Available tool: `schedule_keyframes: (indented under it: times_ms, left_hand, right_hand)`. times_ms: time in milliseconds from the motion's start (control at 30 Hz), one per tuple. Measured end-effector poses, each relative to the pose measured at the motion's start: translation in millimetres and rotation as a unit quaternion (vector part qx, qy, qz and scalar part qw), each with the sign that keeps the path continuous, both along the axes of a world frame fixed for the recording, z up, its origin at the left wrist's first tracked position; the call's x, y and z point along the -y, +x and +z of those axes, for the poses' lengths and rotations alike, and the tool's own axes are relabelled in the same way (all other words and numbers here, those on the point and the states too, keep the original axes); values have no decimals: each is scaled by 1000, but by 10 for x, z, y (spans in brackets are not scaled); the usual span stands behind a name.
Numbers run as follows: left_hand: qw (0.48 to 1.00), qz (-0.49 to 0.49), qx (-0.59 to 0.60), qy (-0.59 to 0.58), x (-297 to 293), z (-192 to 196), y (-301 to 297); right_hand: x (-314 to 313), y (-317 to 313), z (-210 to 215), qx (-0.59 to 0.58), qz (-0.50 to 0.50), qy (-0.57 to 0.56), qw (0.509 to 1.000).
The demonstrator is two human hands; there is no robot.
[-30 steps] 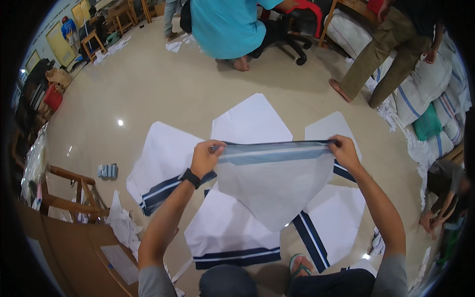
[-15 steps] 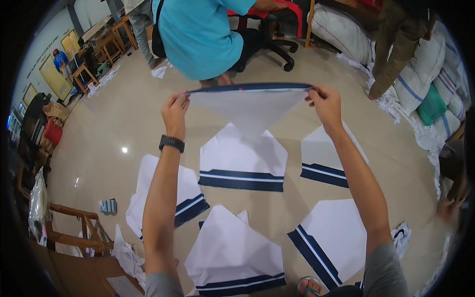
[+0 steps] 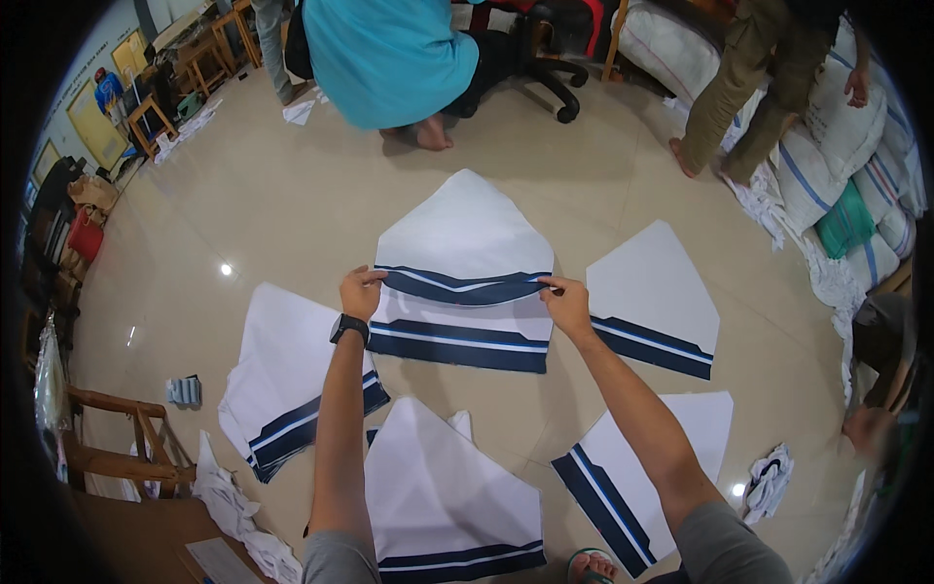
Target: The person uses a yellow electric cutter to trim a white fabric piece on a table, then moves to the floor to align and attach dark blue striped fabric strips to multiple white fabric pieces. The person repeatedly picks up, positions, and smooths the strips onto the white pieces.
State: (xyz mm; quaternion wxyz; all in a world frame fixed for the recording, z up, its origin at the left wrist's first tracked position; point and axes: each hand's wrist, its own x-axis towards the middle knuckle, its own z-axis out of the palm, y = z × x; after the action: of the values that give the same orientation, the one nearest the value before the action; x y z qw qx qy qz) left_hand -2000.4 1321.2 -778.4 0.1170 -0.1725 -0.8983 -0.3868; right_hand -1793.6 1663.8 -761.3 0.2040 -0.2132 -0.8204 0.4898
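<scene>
The white cloth piece (image 3: 465,234) has come down onto the floor pile. The left hand (image 3: 361,292) and right hand (image 3: 567,304) pinch its blue-striped edge (image 3: 462,287).

The two people standing at the top edge, one in a teal shirt (image 3: 389,54) and one in olive trousers (image 3: 744,83), are cut off above the waist. The lowest cloth piece (image 3: 443,506) runs under the forearms and off the bottom edge.

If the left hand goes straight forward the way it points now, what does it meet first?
Probably the white pentagon cloth piece whose navy-striped edge the left hand pinches; beyond it lies bare floor. Depth is uncertain.
</scene>
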Motion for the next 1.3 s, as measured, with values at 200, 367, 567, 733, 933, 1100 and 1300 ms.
schedule_keyframes:
  times_ms: [200, 367, 567, 733, 933, 1100, 1300]
  left_hand:
    - [997, 22, 68, -14, 164, -411, 121]
    - [987, 42, 145, 50, 371, -478, 214]
    - [923, 95, 263, 265, 443, -400, 519]
    - [952, 93, 244, 162, 517, -396, 669]
    - [957, 92, 246, 120, 736, -412, 698]
    - [959, 78, 244, 124, 704, -499, 715]
    - [967, 81, 226, 80, 757, -501, 730]
  right_hand:
    - [54, 276, -449, 84, -14, 48, 995]
    - [92, 464, -397, 90, 20, 30, 995]
    - [138, 537, -365, 138, -36, -120, 982]
    - [196, 689, -381, 150, -41, -165, 974]
    - [341, 764, -318, 179, -30, -143, 973]
    - [268, 833, -475, 181, -22, -60, 981]
    - [323, 865, -402, 196, -9, 21, 980]
